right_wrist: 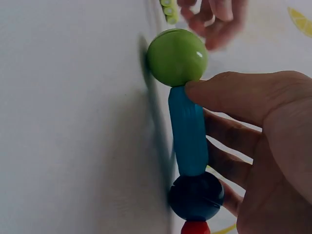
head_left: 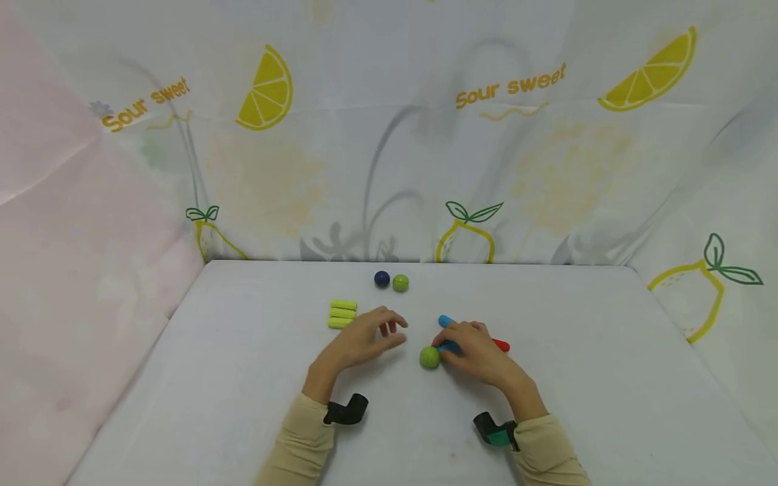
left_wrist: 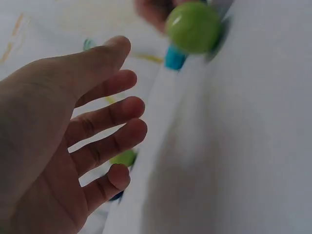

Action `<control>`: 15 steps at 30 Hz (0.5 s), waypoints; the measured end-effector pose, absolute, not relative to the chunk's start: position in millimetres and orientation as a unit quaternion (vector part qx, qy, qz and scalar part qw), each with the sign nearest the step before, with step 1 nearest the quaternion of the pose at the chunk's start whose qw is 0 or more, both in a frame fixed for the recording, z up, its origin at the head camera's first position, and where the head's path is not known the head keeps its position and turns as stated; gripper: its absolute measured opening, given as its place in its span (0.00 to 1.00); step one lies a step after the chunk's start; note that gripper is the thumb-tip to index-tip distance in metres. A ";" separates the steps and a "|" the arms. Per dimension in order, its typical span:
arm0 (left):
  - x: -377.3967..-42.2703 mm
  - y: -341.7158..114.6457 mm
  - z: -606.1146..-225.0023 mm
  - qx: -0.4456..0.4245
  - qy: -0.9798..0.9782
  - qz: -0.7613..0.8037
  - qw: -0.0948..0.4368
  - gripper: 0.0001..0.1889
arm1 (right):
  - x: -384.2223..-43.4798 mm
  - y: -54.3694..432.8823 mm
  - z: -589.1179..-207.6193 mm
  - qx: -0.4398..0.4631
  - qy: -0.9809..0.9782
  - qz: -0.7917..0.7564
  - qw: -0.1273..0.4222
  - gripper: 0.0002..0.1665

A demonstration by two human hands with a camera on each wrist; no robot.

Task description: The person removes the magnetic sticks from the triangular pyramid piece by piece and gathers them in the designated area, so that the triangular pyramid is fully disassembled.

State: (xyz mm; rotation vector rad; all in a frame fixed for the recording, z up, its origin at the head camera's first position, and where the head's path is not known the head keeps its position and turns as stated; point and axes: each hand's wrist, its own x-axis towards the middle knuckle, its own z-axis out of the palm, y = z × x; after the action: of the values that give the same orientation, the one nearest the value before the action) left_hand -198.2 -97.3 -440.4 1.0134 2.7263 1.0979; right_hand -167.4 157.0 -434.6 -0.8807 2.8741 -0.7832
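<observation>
My right hand (head_left: 477, 351) pinches a blue stick (right_wrist: 189, 131), its thumb at the seam where a green ball (right_wrist: 176, 57) meets the stick's end. A dark blue ball (right_wrist: 196, 196) joins the other end, with a red stick (right_wrist: 195, 227) beyond it. The linked pieces lie low over the white table. From above, another blue stick end (head_left: 446, 321) shows past the fingers, and the hand covers part of the chain. My left hand (head_left: 367, 335) hovers left of the green ball, fingers loosely bent and spread, holding nothing.
Several yellow-green sticks (head_left: 342, 314) lie side by side just beyond the left hand. Farther back, a loose dark blue ball (head_left: 381, 279) sits beside a green ball (head_left: 400, 283). A lemon-print cloth (head_left: 389, 155) hangs behind the white table (head_left: 608, 378).
</observation>
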 end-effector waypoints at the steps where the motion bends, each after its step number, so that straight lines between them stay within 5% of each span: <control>1: -195.4 -86.4 -442.5 0.337 0.874 0.348 0.035 0.15 | -167.3 156.7 -435.3 -0.285 0.925 -0.252 0.015 0.08; 6: -184.3 -51.5 -453.9 0.326 0.887 0.318 0.081 0.20 | -166.8 156.5 -438.4 -0.288 0.923 -0.255 0.004 0.07; 15: -186.3 -47.0 -455.7 0.346 0.875 0.333 0.050 0.14 | -169.9 157.2 -442.8 -0.298 0.917 -0.264 -0.001 0.08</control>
State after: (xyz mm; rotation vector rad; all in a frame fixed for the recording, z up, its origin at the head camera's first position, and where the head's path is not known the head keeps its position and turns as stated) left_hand -186.3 -47.0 -455.7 1.0546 2.6651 1.0152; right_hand -169.9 157.2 -442.8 -0.9366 2.8836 -0.8303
